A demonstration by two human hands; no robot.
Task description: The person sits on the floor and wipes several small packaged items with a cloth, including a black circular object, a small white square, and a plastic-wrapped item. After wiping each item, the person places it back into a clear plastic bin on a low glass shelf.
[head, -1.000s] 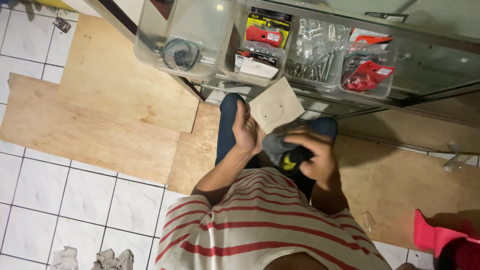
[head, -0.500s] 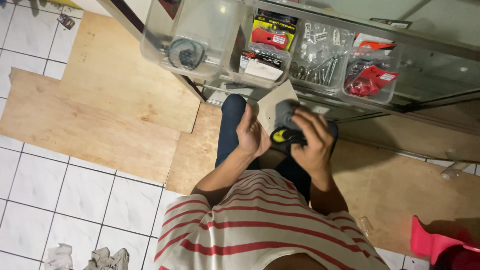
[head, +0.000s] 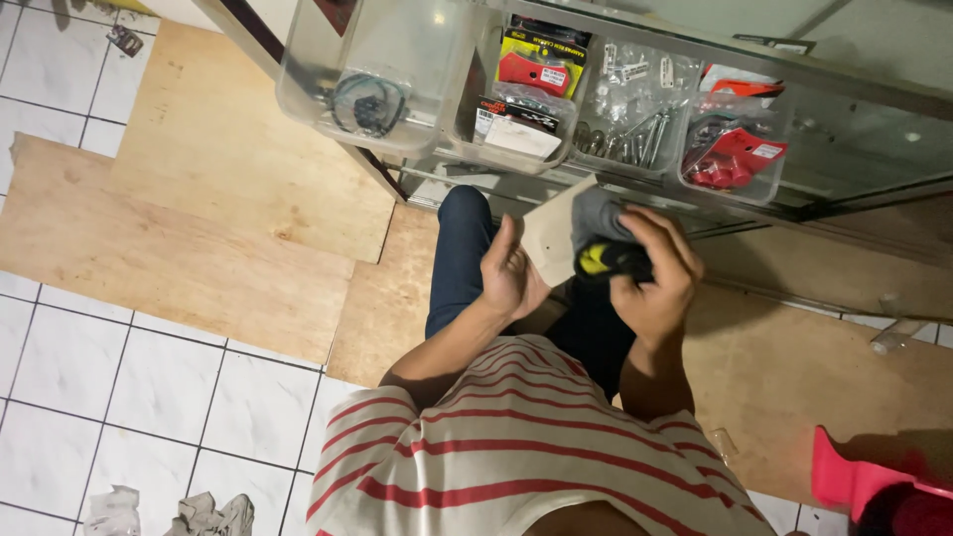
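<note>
I look down at my striped shirt and both hands in front of a glass counter. My left hand [head: 509, 273] holds a small beige square panel [head: 552, 236] by its lower edge, tilted up. My right hand [head: 655, 273] is closed around a dark grey and black object with a yellow patch [head: 603, 255], pressed against the panel's right side. What kind of object it is I cannot tell. My leg in dark blue trousers [head: 459, 258] is below the hands.
Several clear plastic bins [head: 328, 89] hang along the counter [head: 854, 149], holding a black coiled part [head: 363, 101], red packaged items [head: 733, 157] and metal bolts [head: 635, 134]. Plywood sheets [head: 199, 218] cover white tiles. Rags [head: 208, 514] lie bottom left; a pink object [head: 854, 481] bottom right.
Both hands have risen toward the counter. The beige panel is now upright in my left hand, and my right hand has brought the dark object up against it.
</note>
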